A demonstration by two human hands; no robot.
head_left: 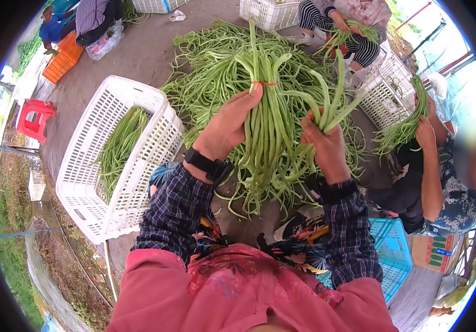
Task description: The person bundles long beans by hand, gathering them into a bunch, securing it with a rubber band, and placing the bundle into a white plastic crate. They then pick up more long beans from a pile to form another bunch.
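Observation:
My left hand (228, 126) grips a bundle of long green beans (271, 119) near its top, just below a red band (265, 83) wrapped around it. The bundle hangs down, its bean ends spreading toward my lap. To the right, my right hand (324, 143) is closed around a few loose long beans (334, 105), their ends sticking up above the fist. Both hands are held above a large heap of long beans (216, 61) on the ground. The lower ends of the beans in my right hand blend with those behind.
At left stands a white crate (83, 182) with bean bundles (121, 146) inside. A blue crate (395, 249) is near my right side. Co-workers handle beans at right and at the top right. A red stool (36, 119) and an orange crate (62, 58) stand farther left.

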